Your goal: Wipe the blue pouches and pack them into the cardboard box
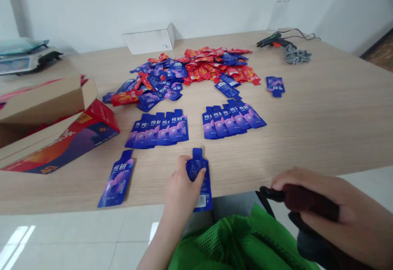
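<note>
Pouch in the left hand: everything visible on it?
The pouch is blue, looks like flat plastic film, with a narrow neck pointing away from the wearer. Its face with small pale print and a white barcode is up. The left hand holds its upper body, thumb and finger covering part. Its lower end reaches past the near edge of the table; contact with the tabletop is unclear.

flat blue pouch (206,189), white-printed back up, narrow neck pointing away, bottom overhanging table (322,126) front edge, maroon-black tool (310,202) right of it, partly hidden
</note>
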Motion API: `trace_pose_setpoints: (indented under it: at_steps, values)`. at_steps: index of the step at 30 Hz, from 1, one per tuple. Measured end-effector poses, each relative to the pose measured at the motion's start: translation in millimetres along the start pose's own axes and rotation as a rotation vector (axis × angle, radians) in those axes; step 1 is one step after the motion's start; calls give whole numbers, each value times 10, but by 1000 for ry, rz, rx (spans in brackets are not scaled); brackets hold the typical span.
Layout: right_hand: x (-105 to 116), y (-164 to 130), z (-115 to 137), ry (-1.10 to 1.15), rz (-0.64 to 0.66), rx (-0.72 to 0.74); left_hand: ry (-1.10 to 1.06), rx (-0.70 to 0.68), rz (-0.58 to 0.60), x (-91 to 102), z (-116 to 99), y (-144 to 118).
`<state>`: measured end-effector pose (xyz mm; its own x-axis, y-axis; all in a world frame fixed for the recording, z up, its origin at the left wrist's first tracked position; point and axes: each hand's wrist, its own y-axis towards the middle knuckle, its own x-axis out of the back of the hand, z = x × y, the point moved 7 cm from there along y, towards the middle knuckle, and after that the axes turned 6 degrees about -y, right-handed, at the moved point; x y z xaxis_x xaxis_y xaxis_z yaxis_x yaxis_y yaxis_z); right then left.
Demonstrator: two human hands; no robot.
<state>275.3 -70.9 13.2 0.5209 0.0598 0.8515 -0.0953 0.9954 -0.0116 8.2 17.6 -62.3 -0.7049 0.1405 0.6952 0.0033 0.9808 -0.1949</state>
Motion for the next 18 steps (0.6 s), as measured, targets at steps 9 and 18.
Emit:
trace_pose_setpoints:
  at_steps: [9, 18]
  values:
    - [-214, 297, 232, -90, 44, 7, 166, -512, -210, 253, -321, -505]
    - [-597, 1087, 963, -108, -135, 153, 298, -627, -201, -63, 39, -703]
